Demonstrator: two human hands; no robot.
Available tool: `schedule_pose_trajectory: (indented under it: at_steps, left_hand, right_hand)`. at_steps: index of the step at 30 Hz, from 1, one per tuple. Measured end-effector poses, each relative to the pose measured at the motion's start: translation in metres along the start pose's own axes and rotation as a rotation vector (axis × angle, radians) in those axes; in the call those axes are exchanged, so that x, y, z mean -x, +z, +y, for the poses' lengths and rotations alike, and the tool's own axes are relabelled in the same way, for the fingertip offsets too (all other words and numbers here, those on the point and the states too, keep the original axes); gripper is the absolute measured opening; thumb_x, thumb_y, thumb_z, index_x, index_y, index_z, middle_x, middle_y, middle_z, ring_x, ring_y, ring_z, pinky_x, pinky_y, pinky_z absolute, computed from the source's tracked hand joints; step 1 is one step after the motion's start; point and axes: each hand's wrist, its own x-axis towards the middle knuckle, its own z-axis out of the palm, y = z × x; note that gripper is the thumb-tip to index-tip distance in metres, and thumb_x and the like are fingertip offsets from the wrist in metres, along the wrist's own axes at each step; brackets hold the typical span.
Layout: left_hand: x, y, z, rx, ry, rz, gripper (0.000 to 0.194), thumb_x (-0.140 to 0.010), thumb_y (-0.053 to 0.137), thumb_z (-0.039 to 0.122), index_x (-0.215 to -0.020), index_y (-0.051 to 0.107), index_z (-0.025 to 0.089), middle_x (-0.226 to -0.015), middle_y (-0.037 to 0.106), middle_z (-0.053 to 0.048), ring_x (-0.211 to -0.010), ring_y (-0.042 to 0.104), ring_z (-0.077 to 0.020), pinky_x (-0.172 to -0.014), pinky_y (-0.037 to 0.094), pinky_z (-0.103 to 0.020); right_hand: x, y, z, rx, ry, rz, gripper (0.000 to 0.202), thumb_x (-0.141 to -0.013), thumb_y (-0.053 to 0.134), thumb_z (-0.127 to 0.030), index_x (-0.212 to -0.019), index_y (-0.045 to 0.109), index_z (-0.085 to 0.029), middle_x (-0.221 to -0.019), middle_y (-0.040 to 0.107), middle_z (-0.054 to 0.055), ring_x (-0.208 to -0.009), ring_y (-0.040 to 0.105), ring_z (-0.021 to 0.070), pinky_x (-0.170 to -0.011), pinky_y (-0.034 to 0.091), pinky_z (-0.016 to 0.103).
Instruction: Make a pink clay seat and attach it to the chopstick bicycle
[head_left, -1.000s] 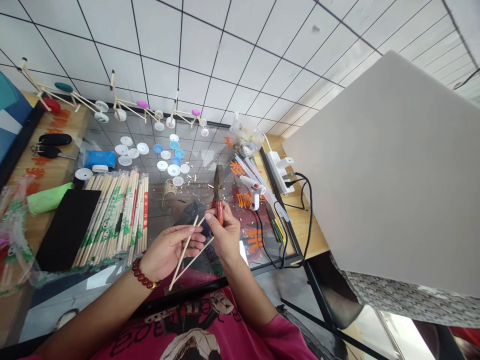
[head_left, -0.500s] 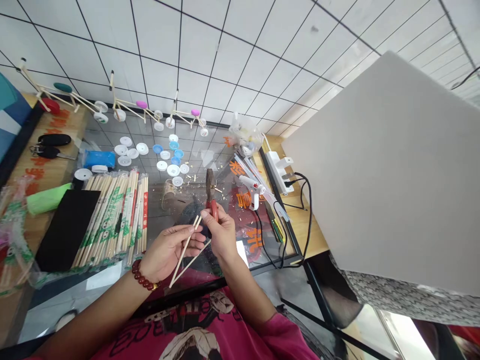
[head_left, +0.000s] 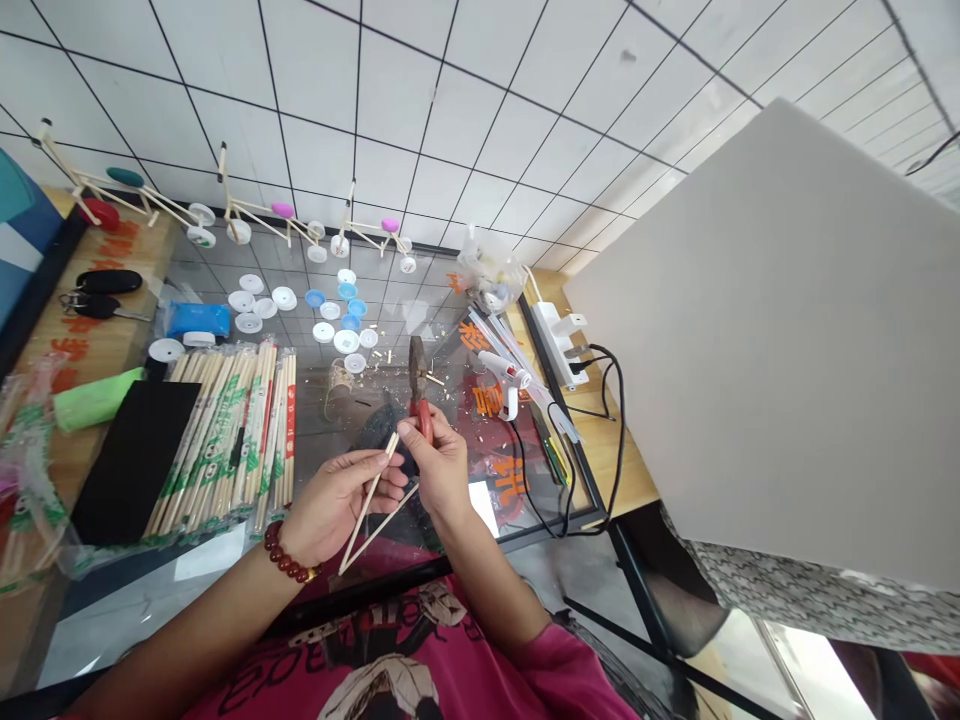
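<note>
Clock centred on the hands. Left hand point(head_left: 337, 492): grip pinching the wooden sticks point(head_left: 366, 510) between thumb and fingers, near their upper ends. The sticks form a narrow V above the counter point(head_left: 313, 400), its point out at 7 o'clock; one leg runs back to just beside the right wrist. Right hand point(head_left: 441, 470): grip wrapped around the red-handled pliers point(head_left: 418, 375), head pointing to 12; too small to tell if the jaws meet. Right thumb tip just beside the sticks' upper ends. Around: small wood chips point(head_left: 433, 379) near the pliers; white and blue caps point(head_left: 346, 341) at 11; plastic-wrapped chopsticks point(head_left: 225, 440) at 9; glue gun point(head_left: 504, 369) at 2, power strip point(head_left: 559, 345) beyond it.
</note>
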Motion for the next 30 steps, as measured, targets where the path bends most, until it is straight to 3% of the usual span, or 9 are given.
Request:
schedule_pose_trajectory:
  at_steps: [8,14,20,30]
  left_hand:
    - [0.0009,0.0004,-0.0008,-0.026,0.021,-0.002,0.037,-0.061,0.091,0.033,-0.087,0.080,0.009,-0.074,0.077,-0.011,-0.061,0.070,-0.0154,-0.055,0.059,-0.021]
    - [0.0006,0.0019,0.0007,-0.031,0.016,0.017,0.036,-0.057,0.092,0.034,-0.081,0.080,0.010,-0.070,0.075,-0.009,-0.057,0.068,-0.0143,-0.053,0.058,-0.022]
    - [0.0028,0.0030,0.0029,-0.057,0.051,0.042,0.041,-0.055,0.093,0.037,-0.083,0.080,0.010,-0.067,0.073,-0.007,-0.056,0.066,-0.0124,-0.052,0.056,-0.020]
    - [0.0028,0.0025,-0.0025,-0.146,0.084,0.049,0.037,-0.062,0.089,0.038,-0.084,0.080,0.011,-0.071,0.074,-0.008,-0.058,0.066,-0.0141,-0.053,0.056,-0.023]
  right_hand:
    - [0.0025,-0.0004,0.0022,-0.039,0.033,0.001,0.005,-0.070,0.080,-0.028,-0.070,0.077,-0.023,-0.095,0.064,0.002,-0.094,0.059,0.0184,-0.095,0.044,0.036]
    - [0.0059,0.0000,0.0012,-0.012,0.019,-0.027,0.004,-0.069,0.081,-0.027,-0.072,0.079,-0.024,-0.095,0.065,0.004,-0.103,0.059,0.0208,-0.097,0.045,0.036]
    - [0.0033,-0.0023,0.0036,-0.113,0.066,-0.016,0.011,-0.069,0.081,-0.034,-0.076,0.080,-0.025,-0.098,0.066,0.004,-0.094,0.060,0.0202,-0.090,0.048,0.037]
    - [0.0043,-0.0017,-0.0027,-0.014,0.052,-0.034,0.016,-0.069,0.081,-0.035,-0.067,0.075,-0.021,-0.095,0.066,0.005,-0.093,0.060,0.0201,-0.089,0.047,0.035]
